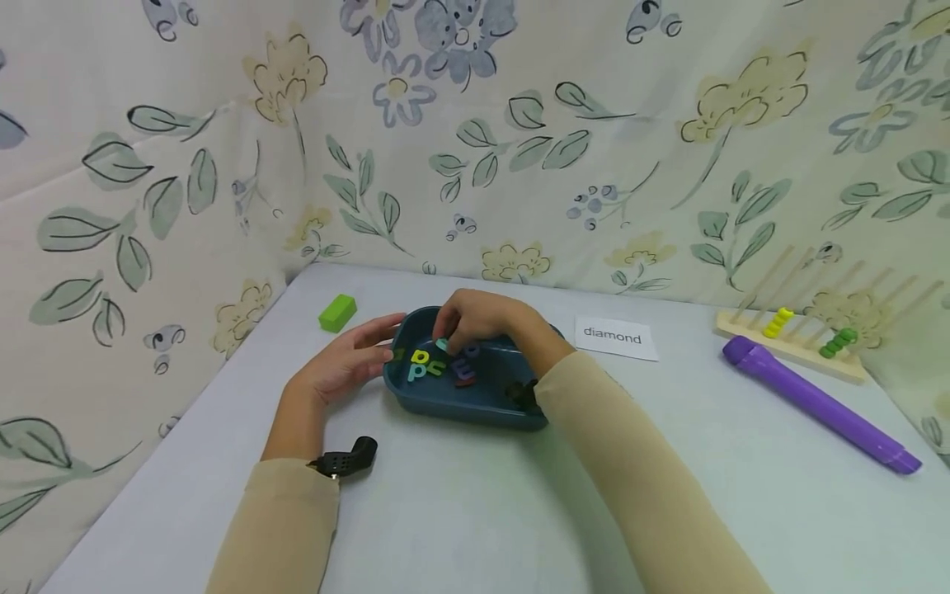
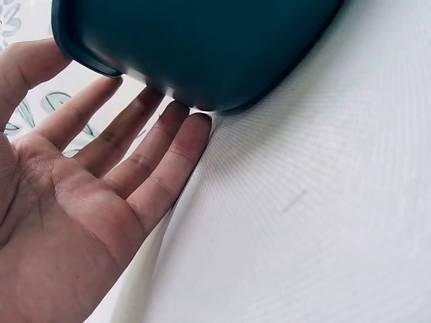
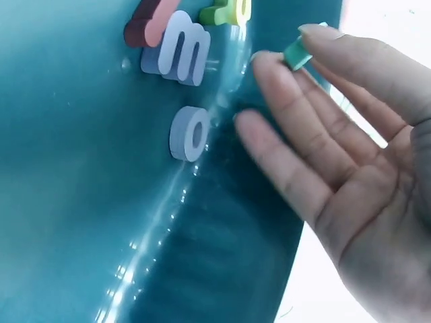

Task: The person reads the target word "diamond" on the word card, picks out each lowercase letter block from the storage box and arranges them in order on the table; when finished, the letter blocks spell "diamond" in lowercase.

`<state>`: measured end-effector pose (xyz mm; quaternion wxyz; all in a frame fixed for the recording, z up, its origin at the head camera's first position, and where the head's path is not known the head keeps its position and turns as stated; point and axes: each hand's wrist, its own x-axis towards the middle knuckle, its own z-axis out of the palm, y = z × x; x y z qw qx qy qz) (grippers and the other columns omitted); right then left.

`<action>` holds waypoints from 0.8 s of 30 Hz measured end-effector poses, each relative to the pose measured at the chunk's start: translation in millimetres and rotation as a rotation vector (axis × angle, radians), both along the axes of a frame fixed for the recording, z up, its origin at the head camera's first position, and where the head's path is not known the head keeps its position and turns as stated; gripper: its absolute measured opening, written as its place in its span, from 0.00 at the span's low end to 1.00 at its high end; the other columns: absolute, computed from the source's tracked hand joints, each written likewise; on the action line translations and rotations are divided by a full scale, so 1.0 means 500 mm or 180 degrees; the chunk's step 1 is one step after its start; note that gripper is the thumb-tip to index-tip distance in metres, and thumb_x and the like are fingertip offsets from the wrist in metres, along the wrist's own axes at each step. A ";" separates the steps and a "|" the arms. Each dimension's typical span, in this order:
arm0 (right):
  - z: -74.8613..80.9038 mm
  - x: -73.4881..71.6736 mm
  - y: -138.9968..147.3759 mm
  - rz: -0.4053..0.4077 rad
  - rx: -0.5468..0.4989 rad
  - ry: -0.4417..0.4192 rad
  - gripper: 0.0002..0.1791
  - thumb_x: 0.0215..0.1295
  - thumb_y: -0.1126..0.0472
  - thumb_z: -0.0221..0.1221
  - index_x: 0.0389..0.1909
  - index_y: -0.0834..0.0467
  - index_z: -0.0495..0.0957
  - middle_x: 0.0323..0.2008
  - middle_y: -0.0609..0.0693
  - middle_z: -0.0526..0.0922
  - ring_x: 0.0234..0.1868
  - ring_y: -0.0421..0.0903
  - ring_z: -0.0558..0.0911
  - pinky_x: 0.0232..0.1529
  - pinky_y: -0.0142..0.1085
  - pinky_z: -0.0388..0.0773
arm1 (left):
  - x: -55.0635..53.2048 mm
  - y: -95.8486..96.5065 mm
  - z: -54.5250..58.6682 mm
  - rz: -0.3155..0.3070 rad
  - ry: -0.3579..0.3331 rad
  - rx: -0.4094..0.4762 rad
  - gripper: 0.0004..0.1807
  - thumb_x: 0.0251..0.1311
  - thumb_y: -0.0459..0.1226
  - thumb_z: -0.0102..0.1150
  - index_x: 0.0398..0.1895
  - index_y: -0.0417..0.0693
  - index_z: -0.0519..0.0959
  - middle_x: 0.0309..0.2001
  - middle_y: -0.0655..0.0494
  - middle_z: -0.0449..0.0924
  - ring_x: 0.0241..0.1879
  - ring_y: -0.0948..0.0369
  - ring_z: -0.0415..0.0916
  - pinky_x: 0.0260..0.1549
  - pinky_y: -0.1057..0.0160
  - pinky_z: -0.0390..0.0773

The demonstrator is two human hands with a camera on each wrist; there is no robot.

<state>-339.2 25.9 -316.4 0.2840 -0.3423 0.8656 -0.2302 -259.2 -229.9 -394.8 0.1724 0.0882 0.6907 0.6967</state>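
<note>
A dark teal tray (image 1: 460, 406) with rounded corners stands on the white table. My left hand (image 1: 341, 361) is at its left end, thumb at the rim and extended fingertips against the outer wall in the left wrist view. Over the tray's far left part, my right hand (image 1: 482, 320) pinches a small green-teal piece (image 3: 296, 54) between thumb and fingers; its shape is mostly covered. Below lie toy letters: a yellow D (image 1: 420, 356), a light blue p (image 1: 416, 372), a green n (image 1: 435, 368), a purple m (image 3: 182, 50), a purple o (image 3: 191, 134) and a red piece (image 3: 152, 21).
Right of the tray lies a white card (image 1: 615, 337) reading "diamond". Farther right are a purple microphone-shaped stick (image 1: 820, 404) and a wooden peg rack (image 1: 790, 346) with yellow and green beads. A green block (image 1: 337, 313) sits at the back left. Floral cloth hangs behind the table.
</note>
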 end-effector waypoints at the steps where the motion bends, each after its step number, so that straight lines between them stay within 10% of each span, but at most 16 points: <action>1: 0.002 0.001 0.001 0.0001 -0.0054 -0.0017 0.15 0.63 0.63 0.69 0.51 0.55 0.87 0.47 0.46 0.88 0.51 0.45 0.84 0.58 0.41 0.81 | 0.000 -0.001 -0.001 0.0004 -0.0005 -0.0002 0.37 0.70 0.31 0.57 0.81 0.54 0.60 0.81 0.50 0.54 0.78 0.46 0.57 0.57 0.66 0.80; 24: 0.080 0.043 0.064 -0.0304 -0.0774 0.0088 0.20 0.62 0.57 0.71 0.55 0.54 0.86 0.54 0.45 0.86 0.55 0.48 0.84 0.60 0.46 0.80 | 0.002 0.001 -0.002 -0.0055 0.0023 0.0051 0.36 0.72 0.30 0.55 0.81 0.52 0.59 0.81 0.47 0.53 0.77 0.44 0.59 0.58 0.67 0.80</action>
